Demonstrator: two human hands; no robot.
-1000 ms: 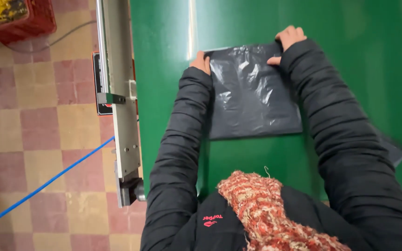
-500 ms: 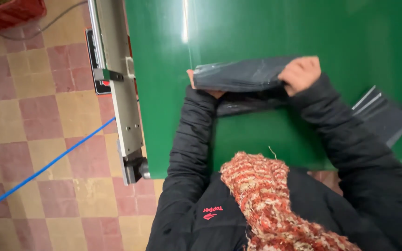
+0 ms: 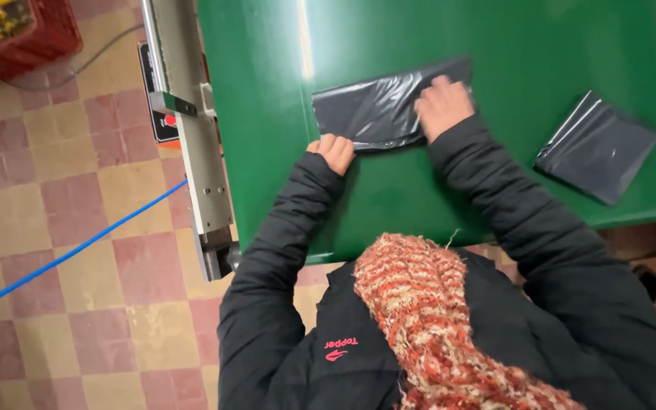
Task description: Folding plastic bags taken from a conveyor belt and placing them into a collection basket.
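Folded black bag (image 3: 377, 110) on green table (image 3: 449, 197), left grip (image 3: 333, 150) pinching its corner, right grip (image 3: 442, 105) spread flat.

The right hand (image 3: 443, 106) covers part of the folded black plastic bag (image 3: 377, 112); its fingers cannot be counted. The left hand (image 3: 332, 151) is curled, its fingertips hidden. The red plastic crate (image 3: 20, 34), upper left, and the green bench (image 3: 389, 45) are cut off by the frame edge.
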